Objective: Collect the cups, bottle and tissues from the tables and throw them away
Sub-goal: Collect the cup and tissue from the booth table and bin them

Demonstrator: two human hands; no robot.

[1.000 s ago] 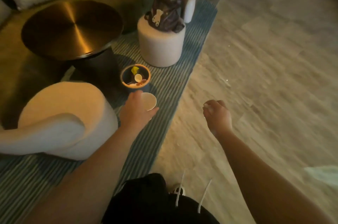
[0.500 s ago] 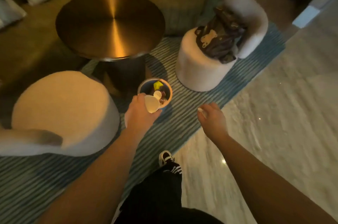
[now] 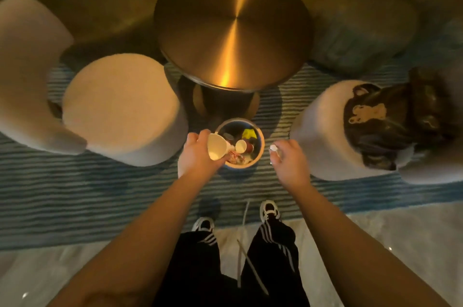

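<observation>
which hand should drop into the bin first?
Left, probably. The left hand holds the paper cup already over the bin rim. The right hand grips a tissue just outside the rim, on the right.

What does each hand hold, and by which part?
Left hand: white paper cup, gripped around its side wall. Right hand: crumpled tissue, mostly enclosed in the fist.

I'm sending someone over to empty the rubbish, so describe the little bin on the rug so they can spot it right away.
Find the round brass-topped table on the blue striped rug. The bin stands on the rug against the table's dark base, between two pale upholstered stools. It is the only small open round container there, already holding a paper cup and something yellow.
</observation>
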